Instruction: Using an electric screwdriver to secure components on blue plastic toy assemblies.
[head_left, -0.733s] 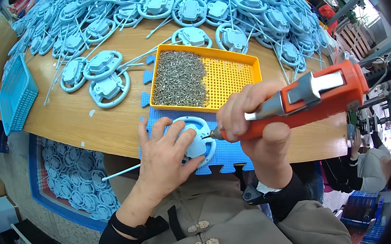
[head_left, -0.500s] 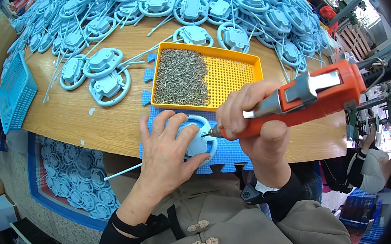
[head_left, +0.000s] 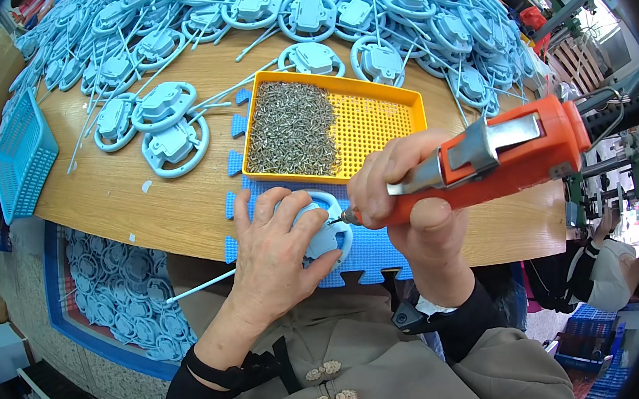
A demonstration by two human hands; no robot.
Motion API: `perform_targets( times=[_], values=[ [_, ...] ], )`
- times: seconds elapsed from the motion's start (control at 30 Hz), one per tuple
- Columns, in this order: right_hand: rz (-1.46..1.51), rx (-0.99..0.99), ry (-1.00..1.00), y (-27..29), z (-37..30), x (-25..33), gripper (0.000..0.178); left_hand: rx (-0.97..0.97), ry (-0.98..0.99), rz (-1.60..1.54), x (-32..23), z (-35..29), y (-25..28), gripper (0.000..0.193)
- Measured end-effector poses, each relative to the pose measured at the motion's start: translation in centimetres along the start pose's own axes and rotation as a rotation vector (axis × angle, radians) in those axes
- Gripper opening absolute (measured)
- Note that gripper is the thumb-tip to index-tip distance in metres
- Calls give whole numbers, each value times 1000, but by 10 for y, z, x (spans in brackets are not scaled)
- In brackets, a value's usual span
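Note:
My right hand (head_left: 408,190) is wrapped round a red electric screwdriver (head_left: 509,152) with a metal lever along its side. Its bit meets a light-blue plastic ring-shaped part (head_left: 345,237) that has a raised middle housing and a thin stem pointing left. Over the left side of this part my left hand (head_left: 277,243) is closed, fingers curled on it, pressing it on a blue foam mat (head_left: 376,260). Whether a screw sits under the bit is too small to tell. Just beyond the hands stands a yellow perforated tray (head_left: 381,119) with many small metal screws (head_left: 290,125) in its left half.
A large heap of similar light-blue parts (head_left: 308,14) covers the table's far side; several lie nearer at left. A blue basket (head_left: 25,156) stands at the table's left edge. Below it, a floor bin (head_left: 123,290) holds more parts. Another person (head_left: 615,270) sits at far right.
The view has shifted very slightly. Both hands, the screwdriver and the part keep nearly the same places, with the screwdriver's body tipped a little.

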State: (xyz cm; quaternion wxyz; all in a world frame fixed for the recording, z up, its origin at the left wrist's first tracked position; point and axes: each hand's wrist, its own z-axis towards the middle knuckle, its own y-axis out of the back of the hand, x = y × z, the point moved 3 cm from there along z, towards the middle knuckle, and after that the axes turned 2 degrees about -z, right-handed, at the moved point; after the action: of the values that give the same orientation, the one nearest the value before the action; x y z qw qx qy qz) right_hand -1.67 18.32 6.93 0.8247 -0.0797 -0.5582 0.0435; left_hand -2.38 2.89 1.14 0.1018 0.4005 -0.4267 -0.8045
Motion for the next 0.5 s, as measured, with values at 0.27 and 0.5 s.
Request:
perform_targets(
  times=[0.27, 0.5],
  values=[
    [-64, 19, 31, 1, -3, -11, 50, -20, -7, -30, 1, 1, 0, 43],
    [89, 48, -22, -9, -2, -16, 48, -65, -37, -13, 3, -1, 3, 44]
  ],
)
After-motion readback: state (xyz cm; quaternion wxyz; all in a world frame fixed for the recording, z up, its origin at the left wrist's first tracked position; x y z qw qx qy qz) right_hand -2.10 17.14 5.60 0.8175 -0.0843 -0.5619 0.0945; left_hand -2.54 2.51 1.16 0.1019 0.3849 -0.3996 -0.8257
